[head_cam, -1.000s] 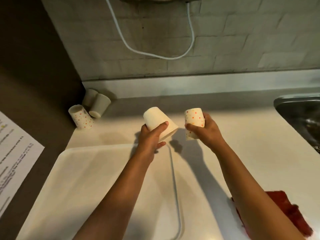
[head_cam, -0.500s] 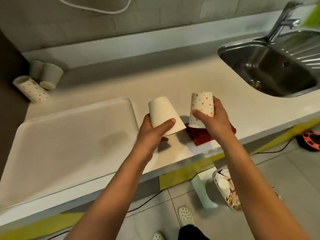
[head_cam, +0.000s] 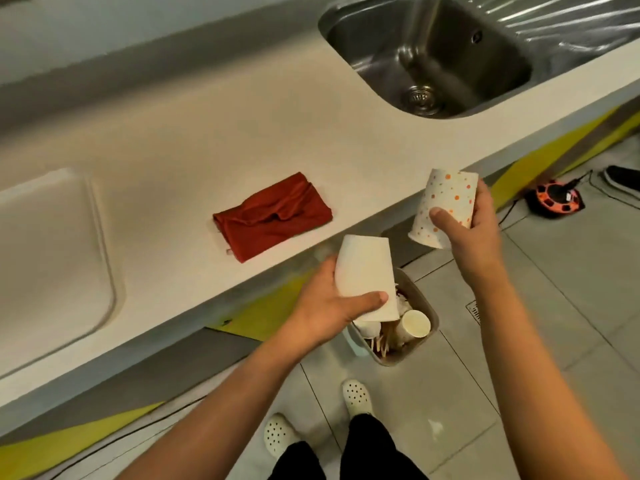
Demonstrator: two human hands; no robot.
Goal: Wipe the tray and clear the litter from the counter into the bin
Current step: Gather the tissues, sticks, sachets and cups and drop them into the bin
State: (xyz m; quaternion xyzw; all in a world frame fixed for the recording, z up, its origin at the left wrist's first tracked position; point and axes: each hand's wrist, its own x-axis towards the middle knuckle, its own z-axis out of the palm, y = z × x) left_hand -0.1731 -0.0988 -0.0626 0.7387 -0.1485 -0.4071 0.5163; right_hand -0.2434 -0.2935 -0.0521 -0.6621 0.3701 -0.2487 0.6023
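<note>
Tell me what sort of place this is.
Probably a kitchen or a pantry corner: a stainless steel sink is set into a pale counter, a serving tray lies on it, and a bin of used paper cups stands on the tiled floor.

Both forearms reached up from the frame's bottom. The left hand [head_cam: 322, 306] gripped a plain cup [head_cam: 365, 277] at centre; the right hand [head_cam: 474, 230] gripped a dotted cup [head_cam: 446, 202] further upper right.

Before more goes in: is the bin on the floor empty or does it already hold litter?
It already holds litter. The bin under the counter edge shows paper cups and wooden sticks inside.
</note>
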